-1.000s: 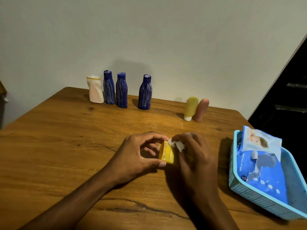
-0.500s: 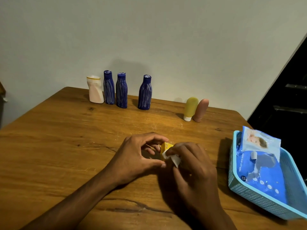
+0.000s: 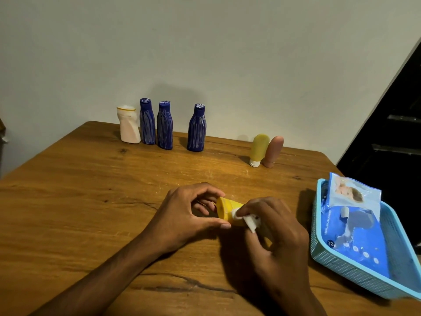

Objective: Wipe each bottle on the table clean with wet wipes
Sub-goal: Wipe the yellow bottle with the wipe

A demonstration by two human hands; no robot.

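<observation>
Yellow bottle point(image 3: 227, 209) lying tilted just above surface point(image 3: 91, 201), near centre, being wiped. Left hand point(image 3: 189, 215) pinching its flat end between thumb and fingers; right hand point(image 3: 273, 226) gripping white wet wipe point(image 3: 249, 221), pressing it on bottle side. Step in hand: cleaning this bottle. Next move probably calling for turning bottle to reach unwiped faces, then setting it down. Six bottles waiting along far edge. Blue basket point(image 3: 341, 270) at right holding wipes pack point(image 3: 355, 226).

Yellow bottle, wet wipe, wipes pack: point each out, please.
yellow bottle point(image 3: 224, 209), head view, on its round yellow end.
wet wipe point(image 3: 249, 221), head view, on the white fold under the fingers.
wipes pack point(image 3: 357, 238), head view, on its blue front.
</observation>
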